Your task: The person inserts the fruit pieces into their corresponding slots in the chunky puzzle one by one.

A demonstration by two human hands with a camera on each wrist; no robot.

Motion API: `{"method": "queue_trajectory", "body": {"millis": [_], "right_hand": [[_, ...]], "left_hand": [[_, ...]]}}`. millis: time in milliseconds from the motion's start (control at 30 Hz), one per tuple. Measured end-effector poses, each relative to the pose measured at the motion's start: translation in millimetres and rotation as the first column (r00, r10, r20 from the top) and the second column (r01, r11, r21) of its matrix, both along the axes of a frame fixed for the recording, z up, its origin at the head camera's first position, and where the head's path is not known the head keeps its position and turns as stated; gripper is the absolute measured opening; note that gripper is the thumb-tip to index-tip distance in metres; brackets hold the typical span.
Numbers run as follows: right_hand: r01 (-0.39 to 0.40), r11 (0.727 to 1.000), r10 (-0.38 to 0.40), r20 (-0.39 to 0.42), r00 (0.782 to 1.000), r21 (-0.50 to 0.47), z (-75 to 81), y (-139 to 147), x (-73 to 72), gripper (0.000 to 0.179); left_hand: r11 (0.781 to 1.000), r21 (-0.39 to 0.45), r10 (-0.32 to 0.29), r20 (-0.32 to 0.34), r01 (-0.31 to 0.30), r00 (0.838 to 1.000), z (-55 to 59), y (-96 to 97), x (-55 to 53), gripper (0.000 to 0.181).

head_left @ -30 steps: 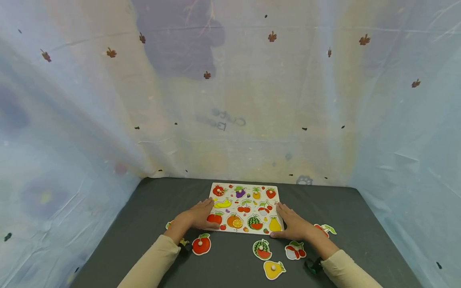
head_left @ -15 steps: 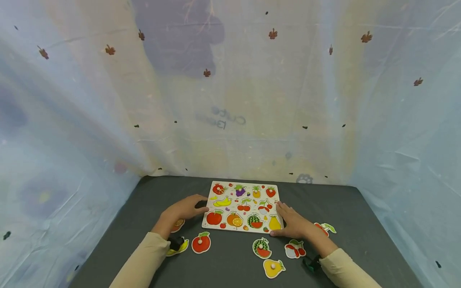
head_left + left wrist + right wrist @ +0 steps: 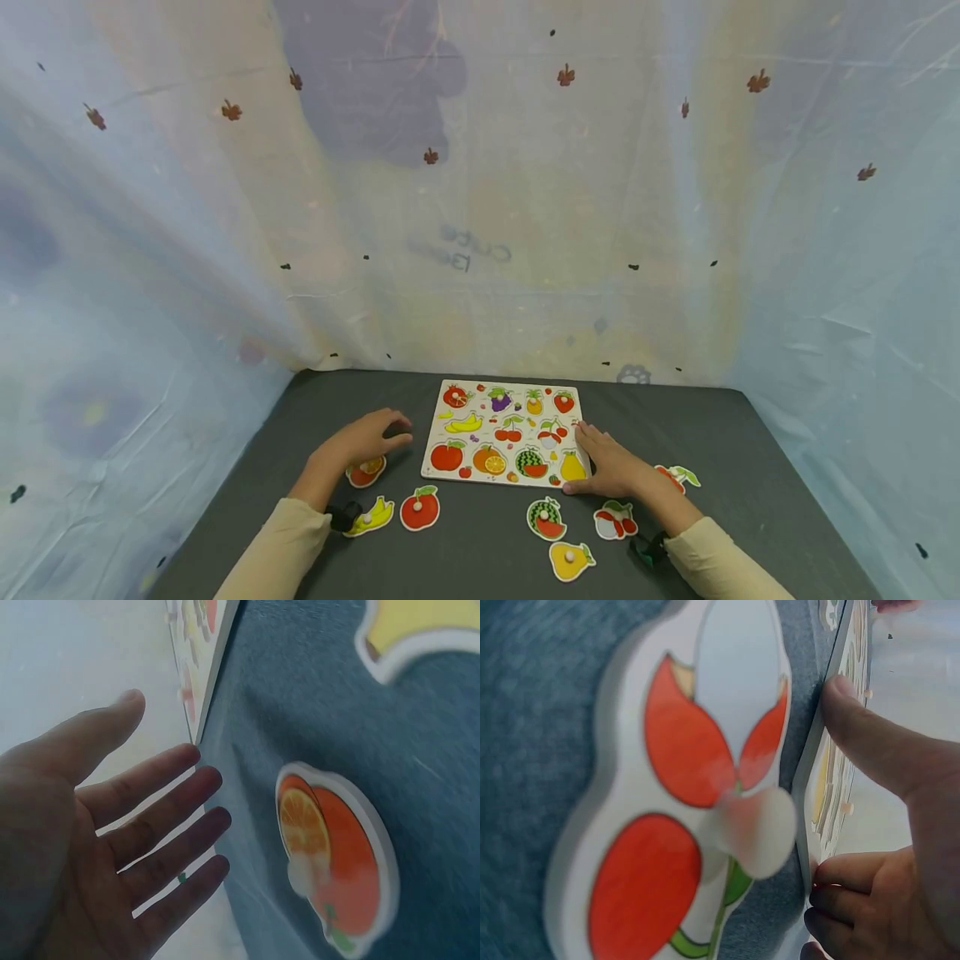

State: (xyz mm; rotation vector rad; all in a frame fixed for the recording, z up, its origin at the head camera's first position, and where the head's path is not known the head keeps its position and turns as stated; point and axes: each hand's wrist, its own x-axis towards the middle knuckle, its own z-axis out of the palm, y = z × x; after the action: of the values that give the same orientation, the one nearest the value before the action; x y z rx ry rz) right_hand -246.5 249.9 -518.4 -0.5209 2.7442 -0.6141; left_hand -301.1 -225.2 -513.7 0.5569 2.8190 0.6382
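Note:
A white fruit puzzle board lies flat at the back of the table. My left hand hovers left of it, apart from it and holding nothing; its fingers spread in the left wrist view. Close by that hand lies an orange puzzle piece with a white knob. At the board's right edge rests my right hand, thumb at the near corner and fingers along the side. A lychee puzzle piece lies just in front of that hand. Partly behind the right forearm is a cherry-like piece.
Nearer me, on the dark tabletop, lie a banana piece, an apple piece, a watermelon piece and a pear piece. A patterned curtain hangs behind the table and along both sides.
My left hand has let go of the board's left edge and moved left, uncovering the orange and banana pieces. The right hand and the board have stayed in place.

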Motion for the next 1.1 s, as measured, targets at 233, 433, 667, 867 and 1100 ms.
{"method": "queue_trajectory", "body": {"millis": [233,433,667,867,1100], "right_hand": [[0.001,1.0,-0.001,0.0,1.0,0.011,0.6,-1.3,0.1,0.118],[0.0,1.0,0.0,0.0,1.0,0.01,1.3,-1.6,-1.0,0.117],[0.004,1.0,-0.004,-0.003,1.0,0.011,1.5,-1.7,0.0,0.117],[0.004,1.0,-0.004,-0.001,1.0,0.017,1.7,-1.0,-0.1,0.117],[0.006,1.0,-0.006,0.002,1.0,0.014,1.4,-1.2,-1.8,0.117]], "left_hand": [[1.0,-0.014,-0.007,-0.014,0.007,1.0,4.2,-11.7,15.3,0.027],[0.999,0.019,-0.037,0.029,0.037,0.999,5.6,-21.3,31.7,0.02],[0.986,0.098,-0.149,0.108,0.138,0.983,9.0,-27.4,50.2,0.019],[0.969,0.166,-0.211,0.169,0.183,0.963,14.3,-29.2,66.3,0.022],[0.966,0.198,-0.205,0.202,0.164,0.958,15.6,-32.4,80.3,0.027]]}}
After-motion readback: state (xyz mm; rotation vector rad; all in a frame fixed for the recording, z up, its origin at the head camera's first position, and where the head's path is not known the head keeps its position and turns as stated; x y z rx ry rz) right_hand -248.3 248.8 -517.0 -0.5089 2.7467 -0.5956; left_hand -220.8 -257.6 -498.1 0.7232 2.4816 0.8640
